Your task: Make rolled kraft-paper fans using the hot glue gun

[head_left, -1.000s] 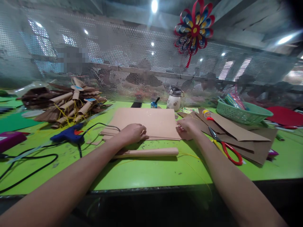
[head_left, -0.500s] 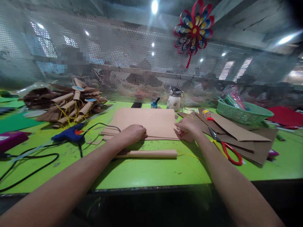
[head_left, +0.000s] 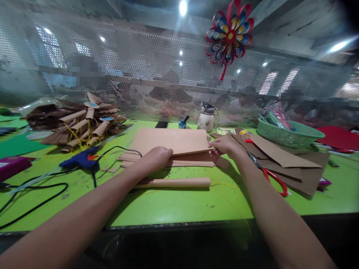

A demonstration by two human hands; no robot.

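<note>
A sheet of tan kraft paper (head_left: 174, 140) has its near edge raised off a stack of similar brown sheets (head_left: 193, 163). My left hand (head_left: 157, 158) is closed on that edge near its middle, with the thumb on top. At the right corner, my right hand (head_left: 221, 145) pinches the same sheet between thumb and fingers. Closer to me lies a rolled paper tube (head_left: 179, 182), parallel to the stack, with yellow string (head_left: 224, 185) by its right end.
A blue glue gun (head_left: 80, 160) with black cord lies left, before a pile of tied paper rolls (head_left: 84, 123). Red-handled scissors (head_left: 273, 181), brown paper pieces (head_left: 297, 173) and a green basket (head_left: 291, 132) are right. A white bottle (head_left: 206, 117) stands behind the stack.
The sheet's near edge has come up from the stack, lifted by both hands. My fingers have closed on it, and the layers beneath now show.
</note>
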